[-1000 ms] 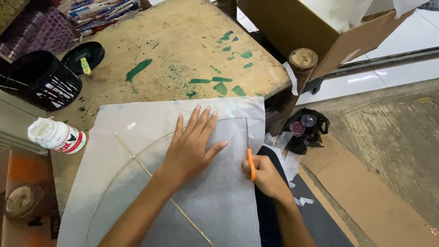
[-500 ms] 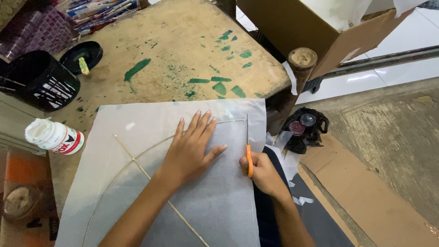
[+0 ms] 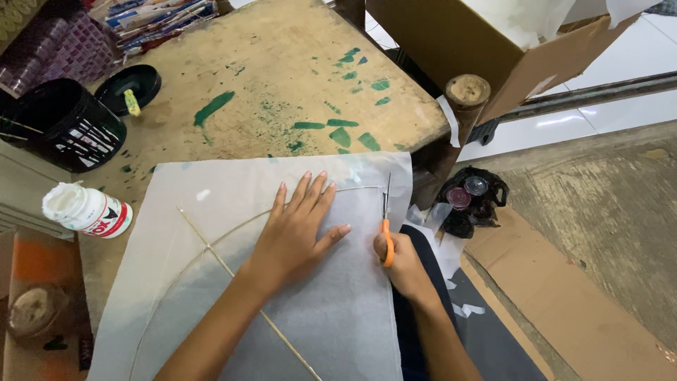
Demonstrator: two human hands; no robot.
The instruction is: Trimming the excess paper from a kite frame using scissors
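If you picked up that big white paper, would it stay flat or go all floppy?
Probably floppy: the white paper looks thin enough that the stick frame shows through it. It likely weighs little and shifts easily, since the left hand presses it flat while the right hand works the scissors. It may tear easily too.

Paper sheet (image 3: 211, 190) lies on table (image 3: 282, 77), bottle (image 3: 88, 210) at its left.

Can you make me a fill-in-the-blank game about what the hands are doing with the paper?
1. The left hand lies flat on the white ____.
2. The right hand holds scissors with ____ handles.
3. The glue bottle lies on its ____.
4. The wooden table has ____ paint marks.

Missing words: paper; orange; side; green
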